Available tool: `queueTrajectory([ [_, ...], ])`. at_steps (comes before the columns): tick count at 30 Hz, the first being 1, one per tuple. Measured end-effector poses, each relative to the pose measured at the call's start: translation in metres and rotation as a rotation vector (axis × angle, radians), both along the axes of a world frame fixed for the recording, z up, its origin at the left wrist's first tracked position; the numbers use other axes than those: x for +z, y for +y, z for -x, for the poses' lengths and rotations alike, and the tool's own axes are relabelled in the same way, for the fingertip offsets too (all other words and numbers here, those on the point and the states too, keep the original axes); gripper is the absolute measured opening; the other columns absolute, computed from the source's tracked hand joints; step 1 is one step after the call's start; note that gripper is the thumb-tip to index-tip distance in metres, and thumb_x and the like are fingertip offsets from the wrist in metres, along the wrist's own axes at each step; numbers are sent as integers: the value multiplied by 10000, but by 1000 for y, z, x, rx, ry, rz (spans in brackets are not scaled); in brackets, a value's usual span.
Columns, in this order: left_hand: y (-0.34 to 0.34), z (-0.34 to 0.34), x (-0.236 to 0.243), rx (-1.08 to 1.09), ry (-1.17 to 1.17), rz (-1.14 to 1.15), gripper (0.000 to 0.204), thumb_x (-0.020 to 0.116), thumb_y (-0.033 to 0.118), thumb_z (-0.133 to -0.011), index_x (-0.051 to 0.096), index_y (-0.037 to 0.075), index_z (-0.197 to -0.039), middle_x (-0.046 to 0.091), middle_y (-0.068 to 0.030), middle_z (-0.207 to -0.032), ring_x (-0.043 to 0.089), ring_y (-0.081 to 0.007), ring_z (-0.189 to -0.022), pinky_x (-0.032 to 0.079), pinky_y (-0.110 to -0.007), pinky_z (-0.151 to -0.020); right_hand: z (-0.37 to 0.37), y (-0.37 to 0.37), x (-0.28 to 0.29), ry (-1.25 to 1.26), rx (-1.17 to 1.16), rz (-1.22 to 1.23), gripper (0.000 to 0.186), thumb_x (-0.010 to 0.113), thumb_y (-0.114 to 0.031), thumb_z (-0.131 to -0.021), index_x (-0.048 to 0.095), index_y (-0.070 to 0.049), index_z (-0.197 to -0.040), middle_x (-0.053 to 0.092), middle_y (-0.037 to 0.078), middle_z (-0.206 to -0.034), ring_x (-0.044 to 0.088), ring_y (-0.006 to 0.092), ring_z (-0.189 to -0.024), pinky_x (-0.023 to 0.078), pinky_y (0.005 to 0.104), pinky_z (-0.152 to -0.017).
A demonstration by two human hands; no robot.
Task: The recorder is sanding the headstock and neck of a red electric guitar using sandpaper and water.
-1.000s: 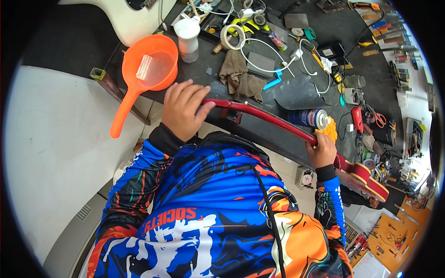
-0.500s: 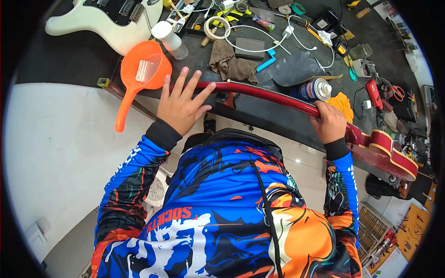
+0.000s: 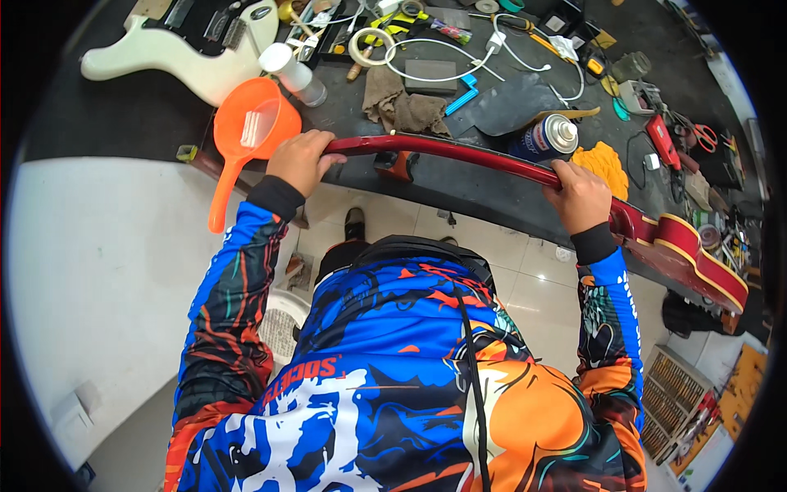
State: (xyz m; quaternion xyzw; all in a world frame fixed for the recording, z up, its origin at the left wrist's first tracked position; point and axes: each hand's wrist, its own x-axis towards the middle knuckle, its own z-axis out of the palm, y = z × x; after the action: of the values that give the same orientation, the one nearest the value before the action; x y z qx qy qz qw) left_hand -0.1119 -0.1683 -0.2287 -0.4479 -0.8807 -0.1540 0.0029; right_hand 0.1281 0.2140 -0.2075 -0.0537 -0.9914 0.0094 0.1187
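Observation:
A red guitar (image 3: 451,150) is on its side along the bench's front edge, its cream-bound body (image 3: 697,266) at the right. My left hand (image 3: 302,162) is closed on the far left end of the neck. My right hand (image 3: 578,195) grips the neck close to the body. A dark orange-sided block (image 3: 398,168) sits under the neck. Just left of my left hand is an orange dipper (image 3: 279,127) with a pale slab inside. A spray can (image 3: 539,141) and a yellow cloth (image 3: 602,168) are behind the neck, near my right hand.
The dark workbench (image 3: 500,197) holds a white guitar body (image 3: 176,61), a white-capped bottle (image 3: 297,78), a brown rag (image 3: 402,107), a cable, tape rolls, a blue tool (image 3: 461,96) and scissors (image 3: 705,141). A pale surface (image 3: 106,262) is at left, a tiled floor (image 3: 500,258) below.
My left hand went from fingers spread over the neck half a second ago to curled round its end, slightly lower-left. The guitar's left end has risen in the picture since a second ago.

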Motion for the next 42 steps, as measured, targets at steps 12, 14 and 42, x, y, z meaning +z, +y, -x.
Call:
queueTrajectory([
  [12, -12, 3, 12, -52, 6, -56, 259, 749, 261, -822, 620, 74, -947, 611, -75, -867, 603, -311, -824, 450, -433, -695, 1, -14, 13, -29, -74, -16, 283, 789, -177, -682, 659, -123, -927, 642, 40, -777, 649, 254, -747, 515, 393, -654],
  [14, -11, 3, 18, -38, 70, -50, 274, 754, 258, -820, 626, 69, -972, 619, -87, -888, 601, -317, -834, 456, -428, -711, 2, -16, 15, -2, -44, -6, 283, 791, -177, -681, 657, -124, -925, 637, 39, -773, 650, 253, -748, 516, 394, -652],
  [42, 72, -68, -99, 327, -1665, -949, 364, 802, 75, -840, 607, 57, -1146, 652, -87, -1157, 656, -187, -1033, 532, -294, -808, 5, -16, 12, 26, 16, 19, 274, 789, -169, -671, 662, -115, -908, 628, 39, -768, 645, 244, -722, 512, 382, -637],
])
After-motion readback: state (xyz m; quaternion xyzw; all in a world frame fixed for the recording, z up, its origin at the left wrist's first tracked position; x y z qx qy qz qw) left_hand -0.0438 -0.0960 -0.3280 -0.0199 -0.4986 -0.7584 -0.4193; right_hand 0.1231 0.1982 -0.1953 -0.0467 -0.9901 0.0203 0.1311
